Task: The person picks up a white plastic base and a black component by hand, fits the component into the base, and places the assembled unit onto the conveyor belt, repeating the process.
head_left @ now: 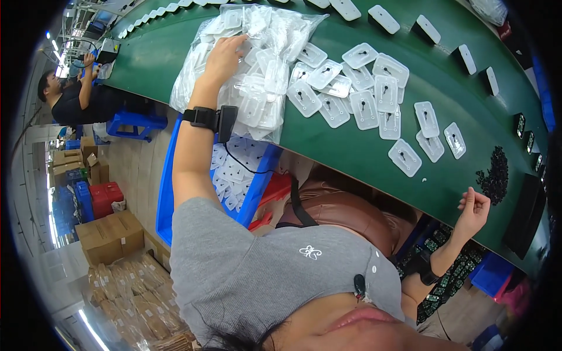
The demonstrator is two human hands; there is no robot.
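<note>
My left hand (223,58) lies over a clear plastic bag (190,70) filled with white plastic covers (253,105). Its fingers are partly stretched out, touching the bag or the covers at its top. To the right, my right hand (474,209) hovers by the table's near edge, fingers curled together; what they hold, if anything, is too small to make out. Close to it is a pile of small black parts (496,175). Between my hands, loose white covers (366,110) are scattered and overlapping, each with a dark mark in its middle.
The green table (345,158) carries a row of upright white pieces (383,19) along its far side. Under its edge stands a blue bin (170,193) of white parts. Circuit boards (451,272) lie low at right. Another person (73,105) sits at the far left near a blue stool (136,121).
</note>
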